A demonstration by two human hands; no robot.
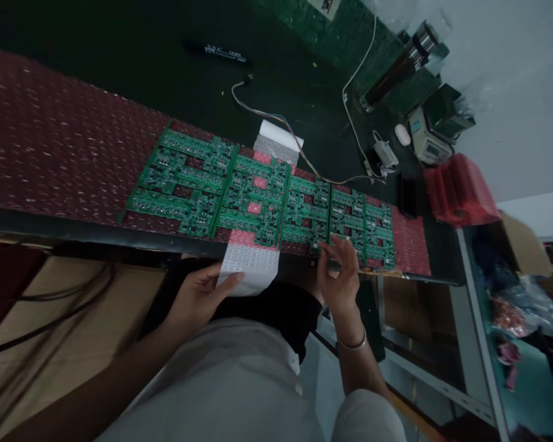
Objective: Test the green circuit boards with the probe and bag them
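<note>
My left hand [203,291] grips the near end of a white label strip [251,267], thumb on top, where it hangs over the table edge. Pink patches between the boards suggest this strip passes beneath the bubble wrap, and a white roll [281,135] lies at its far side. Several green circuit board panels [179,175] lie in a row on the red bubble wrap [64,135]. Over the near edge of a middle-right panel [306,212], my right hand [341,270] has thumb and forefinger close together; whatever is between them is too small to make out.
Behind the boards lie a black marker [225,54] and a thin multicoloured cable [267,115]. A dark bottle [399,67], a small meter [428,141], a phone [408,195] and a folded red bubble-wrap bundle [461,190] are at the right. The table's front edge [74,230] runs before me.
</note>
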